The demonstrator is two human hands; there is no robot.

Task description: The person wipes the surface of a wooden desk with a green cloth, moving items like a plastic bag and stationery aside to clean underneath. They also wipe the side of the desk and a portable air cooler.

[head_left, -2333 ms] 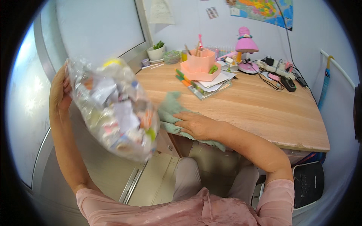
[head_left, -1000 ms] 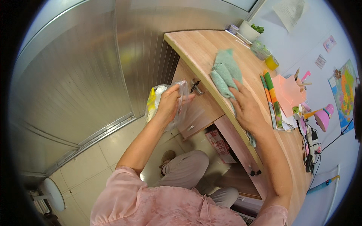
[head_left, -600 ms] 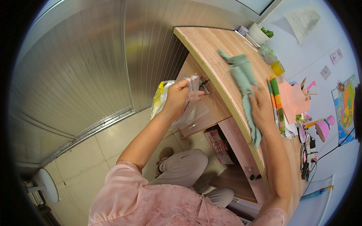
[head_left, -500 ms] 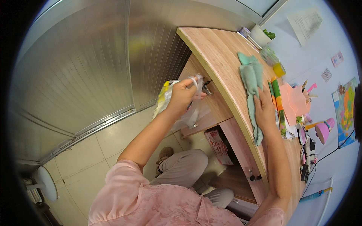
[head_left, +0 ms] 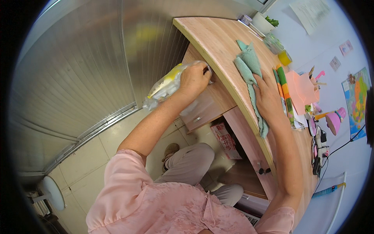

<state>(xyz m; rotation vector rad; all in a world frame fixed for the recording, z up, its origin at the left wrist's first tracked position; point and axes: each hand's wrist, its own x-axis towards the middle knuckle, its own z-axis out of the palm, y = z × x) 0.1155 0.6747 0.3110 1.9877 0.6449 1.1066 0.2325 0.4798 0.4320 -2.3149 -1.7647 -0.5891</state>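
My left hand [head_left: 193,80] is closed at the desk's front edge, by the upper drawer, with its fingers partly hidden. It grips a clear plastic bag [head_left: 163,87] with yellow and white contents, which hangs out to the left of the hand. My right hand [head_left: 269,100] presses on a green cloth [head_left: 249,62] lying bunched along the wooden desk top [head_left: 212,39], its fingers touching the cloth's right side. The drawer's dark handle is mostly behind my left hand and the bag.
Along the wall stand a potted plant [head_left: 263,23], a yellow tape roll [head_left: 284,58], a pink pen holder [head_left: 299,91] and a purple lamp [head_left: 333,121]. Black cables [head_left: 317,156] lie on the desk. Below is a printed carton [head_left: 226,141]. A metal partition [head_left: 82,78] rises at left.
My left hand has turned over and moved in against the drawer front, and the bag has swung up to its left. The cloth's upper part has folded over under my right hand.
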